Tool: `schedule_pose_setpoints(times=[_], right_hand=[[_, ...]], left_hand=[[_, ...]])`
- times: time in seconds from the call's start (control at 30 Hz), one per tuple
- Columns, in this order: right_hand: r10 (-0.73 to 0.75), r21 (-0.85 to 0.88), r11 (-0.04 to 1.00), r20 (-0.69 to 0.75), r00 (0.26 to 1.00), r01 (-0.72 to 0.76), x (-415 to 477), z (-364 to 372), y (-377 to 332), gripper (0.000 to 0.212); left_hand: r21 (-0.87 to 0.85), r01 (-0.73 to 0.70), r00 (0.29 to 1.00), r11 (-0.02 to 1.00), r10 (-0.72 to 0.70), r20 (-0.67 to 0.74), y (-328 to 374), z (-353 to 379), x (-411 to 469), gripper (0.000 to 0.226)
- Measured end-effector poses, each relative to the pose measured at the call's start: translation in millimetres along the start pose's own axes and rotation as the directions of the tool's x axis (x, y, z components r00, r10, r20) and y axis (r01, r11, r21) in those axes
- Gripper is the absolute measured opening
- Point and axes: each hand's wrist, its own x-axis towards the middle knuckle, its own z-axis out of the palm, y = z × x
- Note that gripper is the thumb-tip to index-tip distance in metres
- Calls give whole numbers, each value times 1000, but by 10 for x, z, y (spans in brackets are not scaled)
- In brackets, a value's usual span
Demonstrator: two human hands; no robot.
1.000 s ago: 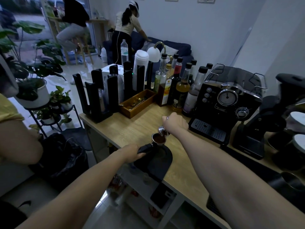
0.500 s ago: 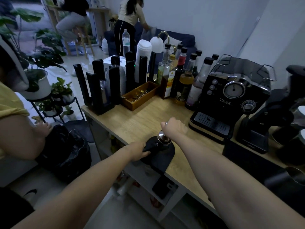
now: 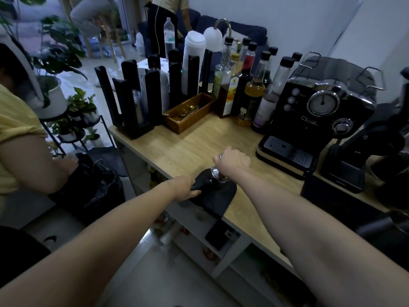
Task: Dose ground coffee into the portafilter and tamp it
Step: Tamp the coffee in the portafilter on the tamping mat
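The portafilter (image 3: 220, 178) rests on a black tamping mat (image 3: 218, 196) at the wooden counter's front edge. Its black handle points left and my left hand (image 3: 184, 189) grips that handle. A metal tamper (image 3: 215, 170) stands upright in the portafilter's basket, and the coffee under it is hidden. My right hand (image 3: 232, 161) grips the tamper's top from above, the arm reaching in from the lower right.
A black espresso machine (image 3: 309, 120) stands at the right, with a black grinder (image 3: 363, 151) beside it. Syrup bottles (image 3: 247, 91), a wooden tray (image 3: 188, 113) and black cup holders (image 3: 141, 96) line the back. A person in yellow (image 3: 20, 138) stands at the left. People move in the background.
A second ago the tamper hung beside the open basket of ground coffee. It has gone into the basket and my right hand now bears on it. My left hand stayed on the handle.
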Motion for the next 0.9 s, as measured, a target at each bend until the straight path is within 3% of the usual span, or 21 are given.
schedule_pose_setpoints(times=[0.23,0.47,0.77,0.9], right_hand=[[-28,-3,1000,37,999,28,82,37,56,44],[-66,-7,998,-80,995,66,85,131,105,40],[37,-24,999,-124,992,-41,143,233,-28,43],[-45,7,999,-136,990,46,96,232,64,41]], left_hand=[[6,-14,1000,1000,14,1,-17,-6,-2,47],[26,-26,999,999,27,-20,-52,41,18,48],[97,-41,999,994,42,-3,-68,60,36,44],[74,-30,1000,997,30,-7,-75,45,36,47]])
